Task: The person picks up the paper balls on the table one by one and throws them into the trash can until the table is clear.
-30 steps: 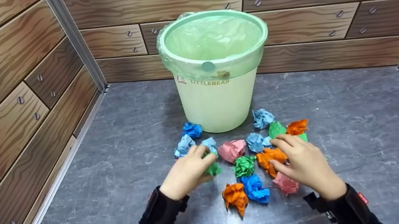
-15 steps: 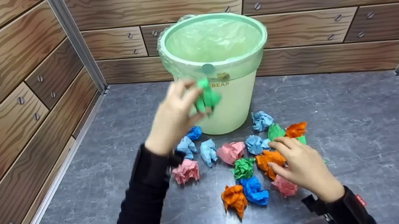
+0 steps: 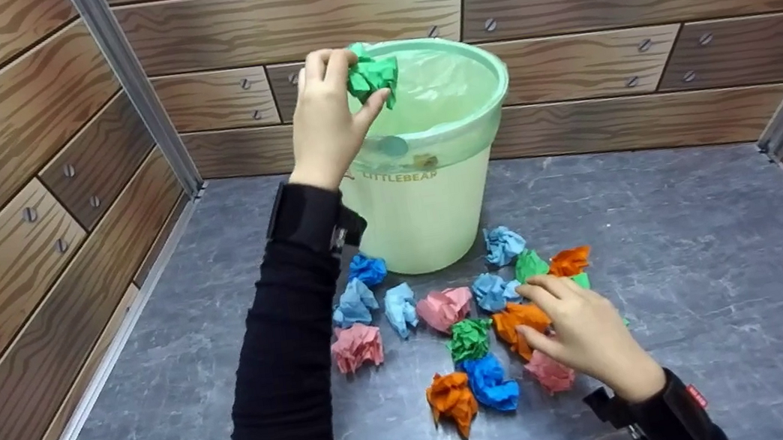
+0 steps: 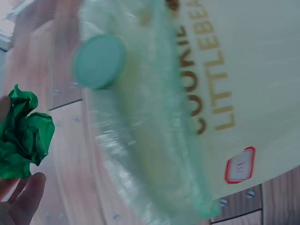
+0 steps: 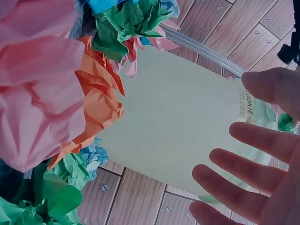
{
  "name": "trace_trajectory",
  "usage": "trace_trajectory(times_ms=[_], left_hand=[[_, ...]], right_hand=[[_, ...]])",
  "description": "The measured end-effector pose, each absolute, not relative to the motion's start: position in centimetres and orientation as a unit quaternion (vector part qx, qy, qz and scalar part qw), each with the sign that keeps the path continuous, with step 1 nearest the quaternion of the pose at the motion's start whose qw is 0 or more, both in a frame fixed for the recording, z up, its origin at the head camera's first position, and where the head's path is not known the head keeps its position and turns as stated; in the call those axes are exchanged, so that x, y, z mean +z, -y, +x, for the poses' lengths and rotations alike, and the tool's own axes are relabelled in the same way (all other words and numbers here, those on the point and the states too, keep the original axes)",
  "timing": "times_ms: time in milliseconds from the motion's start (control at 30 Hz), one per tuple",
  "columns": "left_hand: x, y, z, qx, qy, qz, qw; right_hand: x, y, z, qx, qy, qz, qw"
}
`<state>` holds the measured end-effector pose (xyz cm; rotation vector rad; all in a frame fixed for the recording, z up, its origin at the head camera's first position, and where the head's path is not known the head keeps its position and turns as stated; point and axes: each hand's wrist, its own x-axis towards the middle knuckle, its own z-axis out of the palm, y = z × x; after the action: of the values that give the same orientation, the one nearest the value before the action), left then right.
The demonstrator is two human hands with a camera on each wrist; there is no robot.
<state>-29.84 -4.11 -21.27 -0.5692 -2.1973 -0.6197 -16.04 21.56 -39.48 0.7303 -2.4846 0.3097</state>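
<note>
My left hand (image 3: 328, 126) pinches a crumpled green paper ball (image 3: 374, 78) between fingers and thumb, at the left side of the rim of a pale green bin (image 3: 429, 215). The left wrist view shows that paper ball (image 4: 26, 136) beside the bin's liner bag (image 4: 126, 154). My right hand (image 3: 592, 334) hovers low at the right of the scattered paper balls, its fingers spread and holding nothing in the right wrist view. Nearest to it are an orange paper ball (image 3: 519, 328) and a pink one (image 3: 550, 370), partly hidden by the hand in the head view.
Several more crumpled papers lie in front of the bin, among them a pink ball (image 3: 357, 347), a dark blue one (image 3: 490, 383) and an orange one (image 3: 453, 403). Wood-patterned walls (image 3: 305, 19) enclose the grey floor (image 3: 696, 233) at the back and sides.
My left hand has lifted the green paper ball from the floor, up and forward to the bin's rim, uncovering a pink ball. My right hand has stayed almost in place.
</note>
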Motion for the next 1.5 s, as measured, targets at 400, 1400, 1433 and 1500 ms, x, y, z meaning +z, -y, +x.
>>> trace_trajectory(times_ms=[400,1400,1433,1500], left_hand=[[-23.5,4.6,-32.6,-0.217,0.918,-0.17,0.284],[-35.7,2.3,-21.5,-0.19,0.844,-0.387,0.318],[-36.3,2.4,-21.4,-0.189,0.847,-0.388,0.312],[-37.1,2.7,-21.2,-0.188,0.849,-0.389,0.305]], right_hand=[[-39.2,-20.7,-16.1,0.126,0.914,0.28,0.264],[-39.8,-21.9,-16.2,0.107,0.922,0.271,0.253],[-39.9,-21.8,-16.2,0.106,0.924,0.271,0.249],[-40.0,-21.7,-16.3,0.097,0.928,0.266,0.242]])
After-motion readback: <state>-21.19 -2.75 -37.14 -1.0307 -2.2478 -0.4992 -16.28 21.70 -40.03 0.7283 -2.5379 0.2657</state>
